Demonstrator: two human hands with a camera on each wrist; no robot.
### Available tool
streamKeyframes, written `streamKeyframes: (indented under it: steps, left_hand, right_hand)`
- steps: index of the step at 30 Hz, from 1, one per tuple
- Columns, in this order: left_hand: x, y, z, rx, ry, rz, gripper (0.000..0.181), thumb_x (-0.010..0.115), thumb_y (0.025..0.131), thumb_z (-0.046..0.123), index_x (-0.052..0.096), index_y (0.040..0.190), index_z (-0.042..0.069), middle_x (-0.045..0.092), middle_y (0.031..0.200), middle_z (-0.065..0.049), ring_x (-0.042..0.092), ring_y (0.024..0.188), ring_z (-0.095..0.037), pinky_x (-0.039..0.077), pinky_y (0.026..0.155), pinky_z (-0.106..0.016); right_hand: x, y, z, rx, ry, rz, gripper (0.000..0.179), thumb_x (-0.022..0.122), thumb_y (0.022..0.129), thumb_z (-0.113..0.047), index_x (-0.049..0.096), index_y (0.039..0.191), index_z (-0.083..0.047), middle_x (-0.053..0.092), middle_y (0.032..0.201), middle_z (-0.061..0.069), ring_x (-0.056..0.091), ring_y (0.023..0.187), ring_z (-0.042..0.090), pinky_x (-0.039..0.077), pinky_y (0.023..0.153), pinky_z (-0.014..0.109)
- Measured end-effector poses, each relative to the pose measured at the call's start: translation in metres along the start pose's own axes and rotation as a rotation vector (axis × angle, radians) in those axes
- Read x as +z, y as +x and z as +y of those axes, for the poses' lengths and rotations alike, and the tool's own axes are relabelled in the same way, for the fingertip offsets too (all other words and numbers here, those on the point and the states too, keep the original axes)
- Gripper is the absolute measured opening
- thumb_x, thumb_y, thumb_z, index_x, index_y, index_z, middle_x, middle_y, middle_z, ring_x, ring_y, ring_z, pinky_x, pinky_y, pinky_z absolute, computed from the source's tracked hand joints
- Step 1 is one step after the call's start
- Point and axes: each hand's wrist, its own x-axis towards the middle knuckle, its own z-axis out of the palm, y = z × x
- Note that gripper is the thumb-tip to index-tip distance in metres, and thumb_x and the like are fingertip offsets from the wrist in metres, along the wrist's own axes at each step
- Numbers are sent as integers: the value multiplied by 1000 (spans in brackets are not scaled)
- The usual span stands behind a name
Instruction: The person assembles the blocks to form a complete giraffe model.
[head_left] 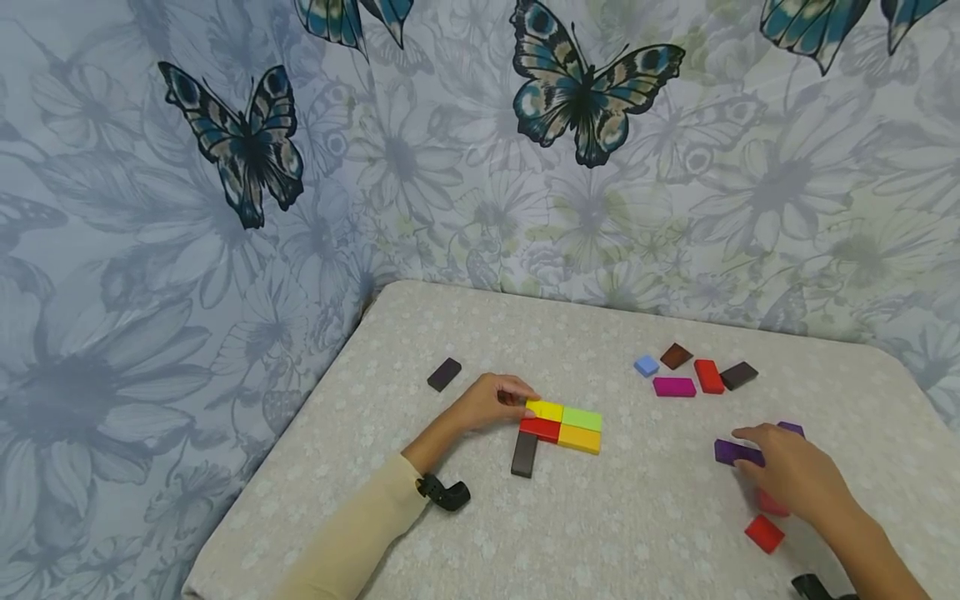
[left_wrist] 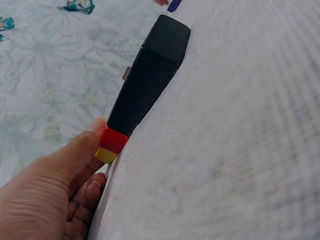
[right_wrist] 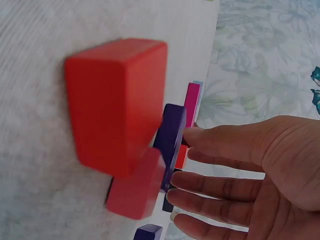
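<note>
My left hand pinches the left end of a yellow block between thumb and fingers. That block lies flat against a red block, a lime green block and an orange-yellow block. A black block extends toward me from the red one; in the left wrist view it hides much of the group. Over at the right, my right hand has thumb and index finger at opposite long sides of a purple block. In the right wrist view, a red block looms in front of it.
Beyond the hands lie a blue block, brown block, magenta block, another red block and dark block. A second purple block and a pinkish-red block are partly behind the right hand. One black block sits left.
</note>
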Motion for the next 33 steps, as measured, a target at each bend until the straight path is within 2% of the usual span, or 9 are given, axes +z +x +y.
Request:
streamKeyframes:
  steps: [6, 11, 13, 17, 20, 23, 27, 33]
  left_hand:
    - [1, 0, 0, 5, 2, 1, 29, 84, 85, 12, 79, 114, 11, 73, 104, 2, 57, 79, -11, 50, 70, -24]
    - [0, -1, 2, -1, 14, 3, 29, 84, 85, 13, 80, 114, 12, 73, 103, 3, 57, 79, -10, 50, 69, -24]
    - [0, -1, 2, -7, 17, 5, 29, 84, 85, 14, 80, 114, 12, 73, 103, 4, 57, 79, -10, 50, 70, -24]
    - [0, -1, 3, -6, 21, 5, 30, 84, 85, 14, 79, 114, 12, 73, 103, 6, 57, 79, -10, 50, 70, -24]
    - [1, 0, 2, -3, 19, 5, 30, 84, 85, 14, 79, 114, 13, 73, 102, 7, 57, 79, -10, 50, 70, -24]
    - [0, 0, 1, -6, 14, 7, 30, 84, 85, 14, 80, 114, 13, 73, 102, 8, 57, 79, -10, 50, 70, -25]
    - [0, 1, 0, -14, 17, 5, 30, 84, 85, 15, 79, 115, 13, 73, 103, 9, 58, 81, -10, 50, 71, -25]
    - [0, 1, 1, -8, 22, 2, 30, 83, 86, 15, 79, 115, 12, 73, 105, 5, 60, 83, -11, 51, 72, -25]
  right_hand:
    - [3, 5, 7, 22, 29, -49, 45, 85, 81, -15, 69, 117, 6, 69, 108, 28, 65, 99, 46, 53, 79, 61]
    - [9, 11, 7, 18, 92, -18, 57, 86, 81, -19, 63, 124, 11, 70, 96, 20, 66, 82, 32, 57, 72, 52]
    - [11, 13, 6, 0, 114, 10, 65, 86, 81, -21, 59, 128, 13, 68, 99, 23, 63, 77, 25, 58, 69, 46]
    - [14, 11, 7, -61, 180, 36, 73, 88, 78, -25, 57, 132, 13, 60, 119, 34, 61, 74, 16, 57, 65, 36]
    - [14, 8, 8, -126, 246, -3, 72, 90, 76, -22, 58, 132, 11, 61, 123, 31, 62, 75, 11, 56, 64, 27]
    - [14, 7, 9, -184, 264, -35, 65, 89, 76, -14, 61, 129, 11, 65, 118, 23, 60, 75, 6, 53, 64, 23]
    - [15, 8, 6, -190, 218, -31, 59, 88, 77, -11, 64, 126, 11, 68, 113, 18, 60, 76, 8, 55, 66, 25]
    - [13, 5, -9, -188, 167, 1, 58, 87, 79, -22, 67, 125, 8, 68, 116, 18, 63, 83, 15, 57, 71, 34]
